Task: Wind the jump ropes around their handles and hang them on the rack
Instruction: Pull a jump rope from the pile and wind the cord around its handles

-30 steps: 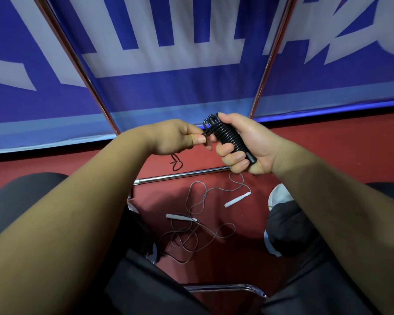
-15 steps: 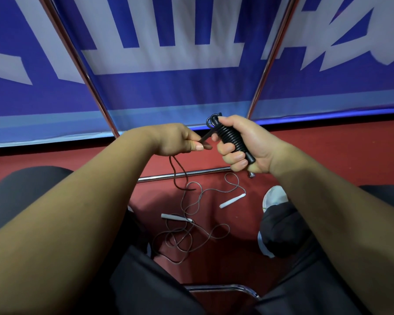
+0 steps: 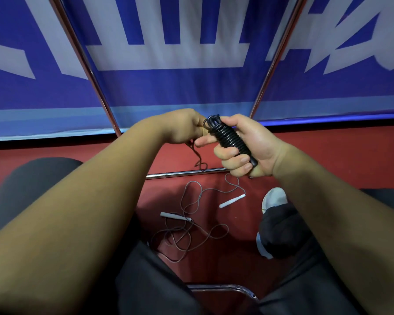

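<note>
Head view: the black jump rope (image 3: 230,138) is coiled tightly round its paired handles into a ribbed bundle, with a short loose tail hanging down left of it. The right hand (image 3: 246,146) is clenched round the bundle, index finger stretched out. The left hand (image 3: 182,126) pinches the rope end at the bundle's top. Below both hands, a second rope (image 3: 191,226) with white handles sprawls on the red floor (image 3: 328,160).
</note>
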`<state>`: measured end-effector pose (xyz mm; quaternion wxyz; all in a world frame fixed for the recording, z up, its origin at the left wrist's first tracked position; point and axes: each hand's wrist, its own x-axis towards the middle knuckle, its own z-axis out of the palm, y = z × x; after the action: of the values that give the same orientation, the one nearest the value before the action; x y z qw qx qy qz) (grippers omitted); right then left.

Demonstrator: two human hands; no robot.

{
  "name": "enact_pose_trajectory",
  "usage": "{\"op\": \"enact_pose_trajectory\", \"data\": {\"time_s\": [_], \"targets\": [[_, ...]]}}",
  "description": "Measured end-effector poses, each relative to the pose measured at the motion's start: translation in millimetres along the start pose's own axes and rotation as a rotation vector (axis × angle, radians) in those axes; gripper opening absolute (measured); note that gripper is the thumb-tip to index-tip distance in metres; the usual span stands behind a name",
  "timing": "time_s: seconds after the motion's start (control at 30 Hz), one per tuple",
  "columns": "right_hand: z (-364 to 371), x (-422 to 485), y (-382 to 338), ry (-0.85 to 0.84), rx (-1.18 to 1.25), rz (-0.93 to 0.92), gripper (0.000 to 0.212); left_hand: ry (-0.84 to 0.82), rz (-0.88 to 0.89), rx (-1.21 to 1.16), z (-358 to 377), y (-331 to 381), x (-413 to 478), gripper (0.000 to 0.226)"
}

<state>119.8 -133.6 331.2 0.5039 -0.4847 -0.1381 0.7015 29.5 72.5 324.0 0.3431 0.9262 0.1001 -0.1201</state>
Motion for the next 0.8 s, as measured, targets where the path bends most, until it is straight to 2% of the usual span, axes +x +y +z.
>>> {"op": "enact_pose_trajectory", "data": {"time_s": [0.07, 0.17, 0.27, 0.43, 0.53, 0.7, 0.8], "targets": [[1, 1, 4, -0.053, -0.017, 0.056, 0.069, -0.025, 0.028, -0.039, -1, 2, 0, 0.032], [3, 6, 13, -0.117, -0.068, 0.143, 0.065, -0.04, 0.052, -0.145, -3, 9, -1, 0.037], [4, 12, 23, -0.111, -0.125, 0.185, 0.064, -0.005, 0.065, -0.172, -8, 18, -1, 0.037], [-3, 21, 28, 0.132, -0.118, 0.127, 0.043, 0.095, 0.129, -0.037, -15, 29, -4, 0.038], [-7, 24, 26, 0.231, -0.053, 0.068, 0.038, 0.147, 0.168, 0.029, -20, 31, -8, 0.031], [-15, 25, 23, 0.273, 0.06, -0.071, 0.04, 0.257, 0.137, 0.145, -29, 25, -15, 0.022], [-15, 26, 19, 0.298, 0.093, -0.118, 0.044, 0.251, 0.155, 0.183, -25, 22, -17, 0.019]]}}
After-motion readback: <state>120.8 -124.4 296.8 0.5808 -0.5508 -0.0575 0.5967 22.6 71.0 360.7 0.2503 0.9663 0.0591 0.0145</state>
